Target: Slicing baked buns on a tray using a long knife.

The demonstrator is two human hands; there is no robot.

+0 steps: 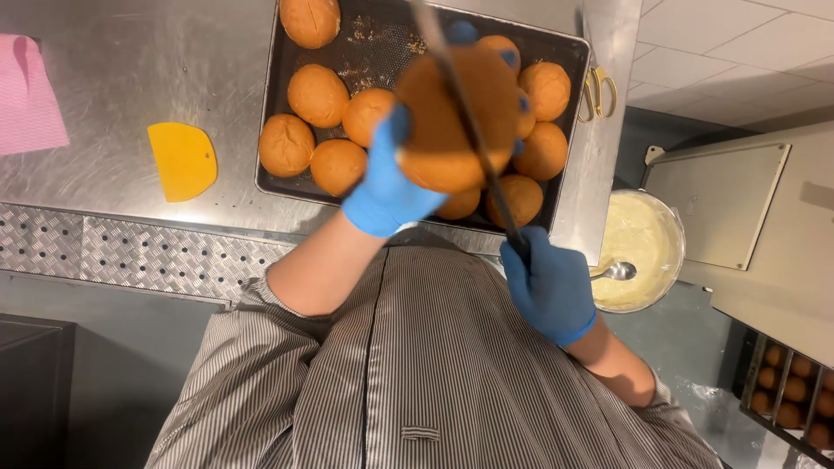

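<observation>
left hand (387,178) grips bun (452,122), right hand (549,287) grips knife (469,122); bun tray (278,113), cream bowl (647,247) near.

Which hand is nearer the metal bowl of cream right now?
The right hand. Gripping the knife handle, it sits just beside the metal bowl, near the spoon. The left hand is farther off, holding a bun above the baking tray.

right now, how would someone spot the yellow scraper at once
Start at the dark baking tray of brown buns on the steel counter. Just off its bun-filled end lies the yellow scraper, flat and alone. It is the only yellow, half-round thing there, unlike the pink cloth beyond it.
</observation>
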